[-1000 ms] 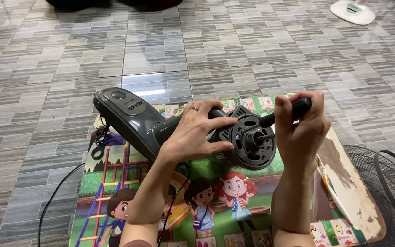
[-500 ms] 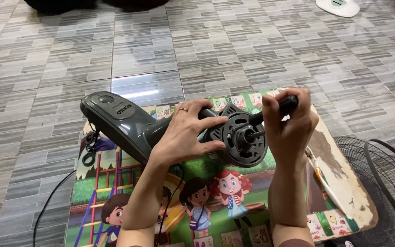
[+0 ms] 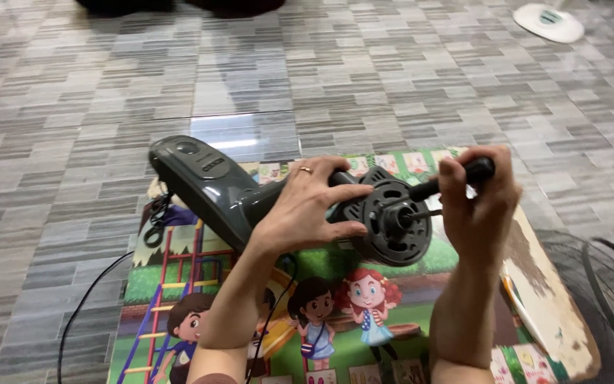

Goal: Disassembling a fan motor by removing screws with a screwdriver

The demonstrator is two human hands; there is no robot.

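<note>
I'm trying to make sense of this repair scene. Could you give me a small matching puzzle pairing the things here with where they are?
Things:
1. left hand
2. right hand
3. white fan base
4. wire fan guard

Places:
A. far off on the tiled floor
B. gripping a black tool handle
C. at the board's right edge
D. wrapped round the grey fan's neck

Pairs: 1-D, 2-B, 3-A, 4-C

A grey tiled floor (image 3: 72,142) carries a low worktop (image 3: 556,313) with a worn cartoon picture. A dark fan (image 3: 207,185) rests on the worktop. A wire grille (image 3: 605,284) lies on the floor beside it.
</note>
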